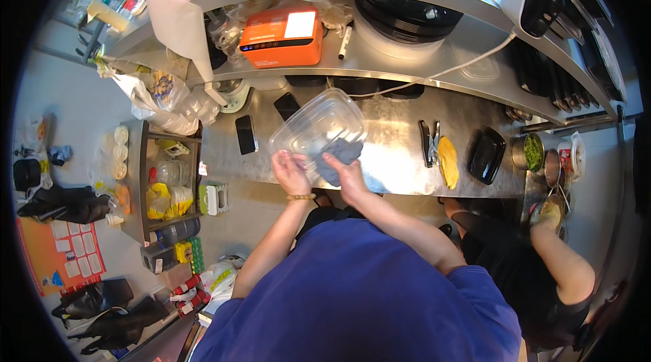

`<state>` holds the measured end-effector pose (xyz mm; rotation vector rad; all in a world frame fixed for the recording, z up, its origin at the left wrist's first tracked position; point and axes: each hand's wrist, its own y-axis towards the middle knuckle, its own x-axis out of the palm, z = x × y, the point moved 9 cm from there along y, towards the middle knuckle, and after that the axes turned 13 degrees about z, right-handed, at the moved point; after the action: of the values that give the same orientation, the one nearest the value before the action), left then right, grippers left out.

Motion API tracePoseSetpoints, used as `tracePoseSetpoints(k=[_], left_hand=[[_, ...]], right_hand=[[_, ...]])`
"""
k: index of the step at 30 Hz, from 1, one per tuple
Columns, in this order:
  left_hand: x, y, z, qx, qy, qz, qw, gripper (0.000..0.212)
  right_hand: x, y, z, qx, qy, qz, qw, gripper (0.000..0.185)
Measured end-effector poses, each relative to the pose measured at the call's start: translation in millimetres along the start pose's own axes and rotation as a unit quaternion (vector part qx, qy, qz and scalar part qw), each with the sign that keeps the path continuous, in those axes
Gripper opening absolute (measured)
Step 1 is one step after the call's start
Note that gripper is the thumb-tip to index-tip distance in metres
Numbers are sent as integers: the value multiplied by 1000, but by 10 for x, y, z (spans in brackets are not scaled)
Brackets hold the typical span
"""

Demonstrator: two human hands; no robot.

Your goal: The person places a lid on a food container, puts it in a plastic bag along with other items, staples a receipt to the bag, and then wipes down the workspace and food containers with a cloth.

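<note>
My left hand (292, 171) grips the near left corner of a clear plastic food container (315, 115), which is tilted above the steel worktop (389, 158). A dark grey cloth (342, 154) is bunched in my right hand (352, 181), pressed against the container's near right side. My right thumb lies over the cloth; the fingers underneath are hidden. Two dark phones lie beyond my hands on the worktop: one phone (246, 134) to the left, the other phone (287, 106) partly behind the container.
An orange label printer (282, 36), a marker (345, 41) and stacked black lids (407, 16) sit on the shelf above. To the right are scissors (433, 143), a yellow cloth (448, 162), a black tray (486, 155) and chopped greens (533, 152). A co-worker's arm (559, 255) is at right.
</note>
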<state>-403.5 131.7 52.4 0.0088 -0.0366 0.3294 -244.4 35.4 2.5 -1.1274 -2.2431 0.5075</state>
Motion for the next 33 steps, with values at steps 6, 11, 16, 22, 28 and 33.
tracePoseSetpoints(k=[6,11,16,22,28,33], left_hand=[[-29,386,160,27,115,-155,981,68],[944,-211,776,320,330,-525,716,33],[532,107,439,-18,189,-386,903,20],[171,124,9,-60,57,-110,991,25],[-365,326,-222,-143,-11,41,989,26],[-676,482,-356,-215,10,-126,968,44]], right_hand=[[-59,281,-884,-191,-388,-170,885,26],[226,11,-1101,-345,-620,-372,599,24],[138,237,-1408,-391,-481,-302,724,32],[-203,578,-484,-35,-52,-10,998,55],[97,145,-130,-118,-613,-233,745,56],[380,-32,-1092,-378,-443,-95,807,48]])
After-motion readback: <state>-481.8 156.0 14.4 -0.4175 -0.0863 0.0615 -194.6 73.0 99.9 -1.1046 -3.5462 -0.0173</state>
